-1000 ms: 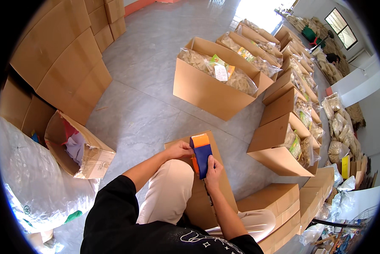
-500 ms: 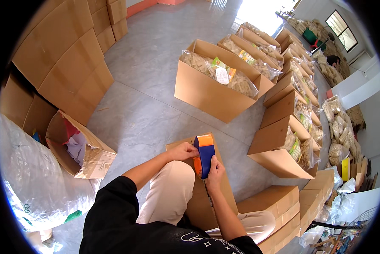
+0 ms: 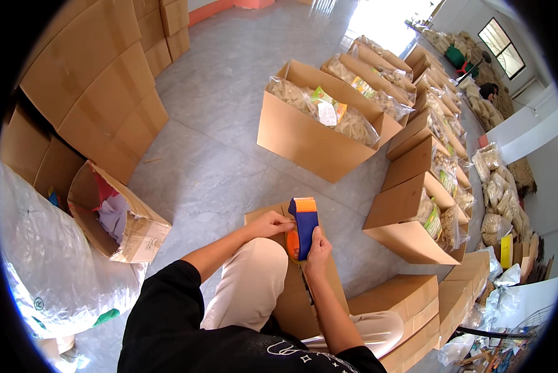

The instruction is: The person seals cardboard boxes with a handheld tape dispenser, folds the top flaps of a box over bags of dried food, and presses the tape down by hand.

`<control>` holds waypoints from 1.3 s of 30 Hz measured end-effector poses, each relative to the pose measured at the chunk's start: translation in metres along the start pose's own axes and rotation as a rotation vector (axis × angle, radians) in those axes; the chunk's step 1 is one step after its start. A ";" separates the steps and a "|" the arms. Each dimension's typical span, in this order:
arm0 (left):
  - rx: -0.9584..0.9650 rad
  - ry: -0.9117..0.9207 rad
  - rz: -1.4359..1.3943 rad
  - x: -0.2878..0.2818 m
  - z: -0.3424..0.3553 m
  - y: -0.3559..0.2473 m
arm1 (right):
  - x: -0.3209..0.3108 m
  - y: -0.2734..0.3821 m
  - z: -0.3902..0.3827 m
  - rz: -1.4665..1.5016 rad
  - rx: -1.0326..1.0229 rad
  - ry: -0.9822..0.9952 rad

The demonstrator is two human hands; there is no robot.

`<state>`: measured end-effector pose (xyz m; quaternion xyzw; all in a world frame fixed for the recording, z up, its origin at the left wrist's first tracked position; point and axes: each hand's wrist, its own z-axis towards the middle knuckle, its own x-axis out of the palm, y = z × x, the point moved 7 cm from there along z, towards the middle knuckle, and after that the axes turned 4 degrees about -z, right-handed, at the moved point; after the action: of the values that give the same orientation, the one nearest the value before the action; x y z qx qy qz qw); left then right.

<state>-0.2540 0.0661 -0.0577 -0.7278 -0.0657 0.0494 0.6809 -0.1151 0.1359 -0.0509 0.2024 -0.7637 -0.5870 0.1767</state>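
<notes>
In front of my knees I hold a blue and orange tape dispenser (image 3: 306, 230), upright. An orange round part (image 3: 292, 244) shows on its left side and an orange band across its top. My right hand (image 3: 317, 252) is closed round the lower right edge, with the thumb on the blue face. Drawn together, the fingers of my left hand (image 3: 275, 224) pinch at the upper left edge; the fingertips are partly hidden. Under both hands, between my legs, stands a closed cardboard box (image 3: 330, 273) with a dark line along its middle.
Ahead, an open carton (image 3: 316, 146) holds clear bags. More filled cartons (image 3: 409, 221) line the right. Flat-topped boxes (image 3: 394, 295) lie near my right knee. At left are stacked cartons (image 3: 98, 81), a small open box (image 3: 145, 233) and a large plastic-wrapped bundle (image 3: 55, 255).
The tape dispenser has shifted slightly right and turned a little, showing more of its orange round part. Both hands moved with it and keep their hold.
</notes>
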 end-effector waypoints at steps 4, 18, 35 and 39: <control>-0.201 -0.075 -0.385 -0.006 -0.013 0.028 | 0.018 0.015 -0.014 0.033 0.078 0.041; -0.556 -0.277 -0.678 -0.012 -0.008 0.060 | 0.011 0.013 -0.008 -0.286 -0.170 0.115; -0.400 -0.824 -0.198 -0.154 0.038 0.074 | -0.015 0.041 -0.044 -0.487 -0.085 0.160; -0.383 -0.765 -0.116 -0.162 0.053 0.087 | -0.016 0.029 -0.040 -0.534 -0.094 0.138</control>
<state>-0.4196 0.0866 -0.1508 -0.7654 -0.3621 0.2643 0.4616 -0.0846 0.1178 -0.0139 0.4275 -0.6412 -0.6326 0.0765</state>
